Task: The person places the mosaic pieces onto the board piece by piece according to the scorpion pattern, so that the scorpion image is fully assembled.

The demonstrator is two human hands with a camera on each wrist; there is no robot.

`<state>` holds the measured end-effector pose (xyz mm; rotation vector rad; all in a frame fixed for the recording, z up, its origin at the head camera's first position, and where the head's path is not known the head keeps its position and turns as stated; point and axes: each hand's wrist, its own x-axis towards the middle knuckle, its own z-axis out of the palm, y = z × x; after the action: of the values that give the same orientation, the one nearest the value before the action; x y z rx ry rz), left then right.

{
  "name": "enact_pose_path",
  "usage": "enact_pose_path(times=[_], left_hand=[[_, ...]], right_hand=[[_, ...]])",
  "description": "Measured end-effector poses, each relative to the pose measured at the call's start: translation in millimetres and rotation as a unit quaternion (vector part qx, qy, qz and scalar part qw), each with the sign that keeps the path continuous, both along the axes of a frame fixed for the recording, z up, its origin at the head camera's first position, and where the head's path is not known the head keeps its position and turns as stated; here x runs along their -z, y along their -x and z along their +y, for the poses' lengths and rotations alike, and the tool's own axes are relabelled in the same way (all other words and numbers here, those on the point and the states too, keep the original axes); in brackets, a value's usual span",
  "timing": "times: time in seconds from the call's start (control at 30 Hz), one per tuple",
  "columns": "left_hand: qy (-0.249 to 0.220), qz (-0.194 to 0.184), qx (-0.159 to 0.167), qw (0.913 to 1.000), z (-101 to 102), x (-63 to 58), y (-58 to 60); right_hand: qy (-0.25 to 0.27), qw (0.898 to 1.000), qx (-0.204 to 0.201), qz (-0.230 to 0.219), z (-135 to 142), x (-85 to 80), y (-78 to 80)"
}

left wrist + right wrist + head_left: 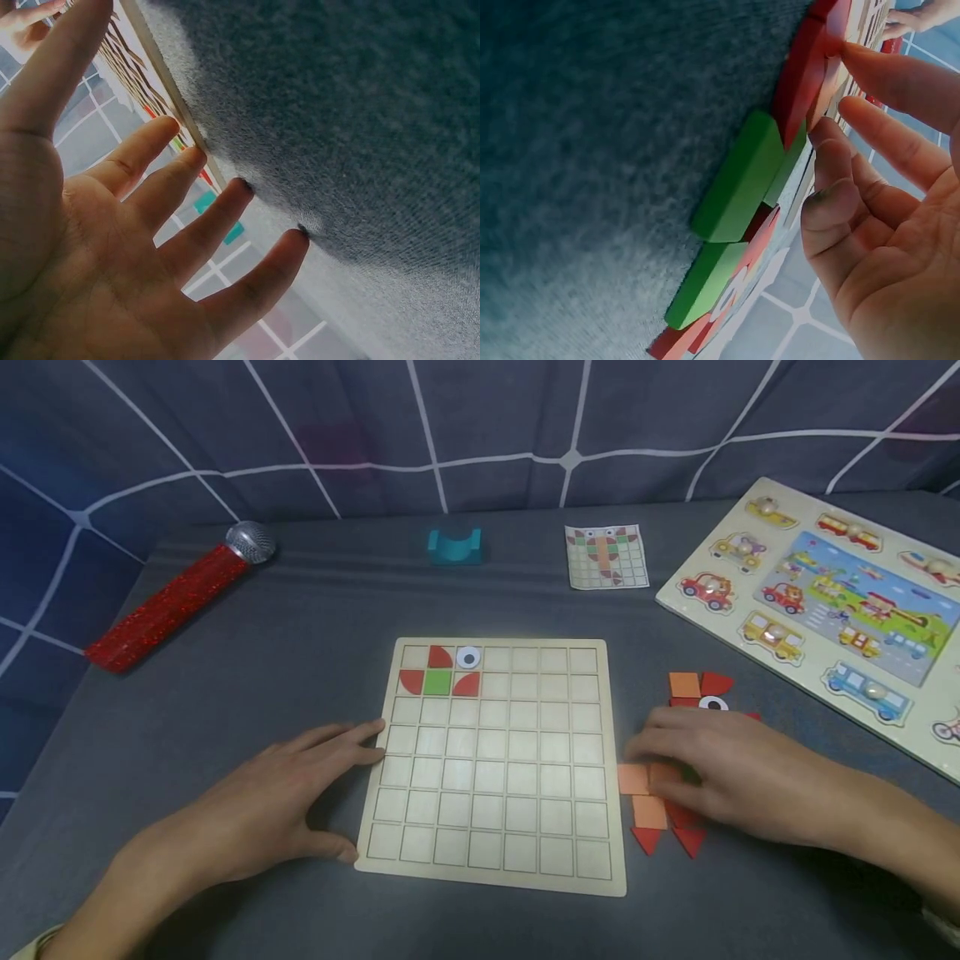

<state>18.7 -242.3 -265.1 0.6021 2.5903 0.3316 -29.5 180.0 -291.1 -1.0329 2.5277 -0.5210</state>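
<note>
A wooden grid board point(506, 785) lies on the dark table, with flat pieces in its two upper rows: red quarter-circles point(412, 682), a green square point(437, 682) and a white-and-black eye disc point(468, 657). My left hand point(277, 810) is spread along the board's left edge, fingertips and thumb touching it. At the board's right, my right hand point(727, 768) hovers low over a cluster of loose pieces, hiding some. Its thumb touches the pieces beside an orange square point(649, 812); no piece is plainly gripped. Green blocks point(739, 176) show beneath it in the right wrist view.
Behind the board are a teal notched block point(454, 548) and a small pattern card point(606, 557). A vehicle peg puzzle point(738, 631) lies at the right, near the right forearm. A red glittery microphone point(176, 602) lies at the back left. A dark gridded cloth point(360, 435) hangs behind.
</note>
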Motion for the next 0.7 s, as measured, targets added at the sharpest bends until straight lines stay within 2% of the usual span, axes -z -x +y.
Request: enact_pose_path(times=[0.23, 0.37, 0.47, 0.7], left_hand=[[0.000, 0.003, 0.003, 1.0000, -0.5, -0.6, 0.0], [-0.001, 0.007, 0.005, 1.0000, -1.0, -0.2, -0.7], [0.001, 0.007, 0.005, 1.0000, -0.4, 0.2, -0.7], [0.002, 0.006, 0.005, 1.0000, -0.1, 0.3, -0.1]], right_hand=[[0.004, 1.000, -0.016, -0.007, -4.5, -2.5, -5.5], [0.015, 1.000, -0.023, 0.009, -6.2, -1.8, -8.4], [0.024, 0.999, -0.021, 0.021, -6.0, 0.0, -8.2], [0.016, 1.000, -0.010, 0.020, -6.1, 1.3, -7.5]])
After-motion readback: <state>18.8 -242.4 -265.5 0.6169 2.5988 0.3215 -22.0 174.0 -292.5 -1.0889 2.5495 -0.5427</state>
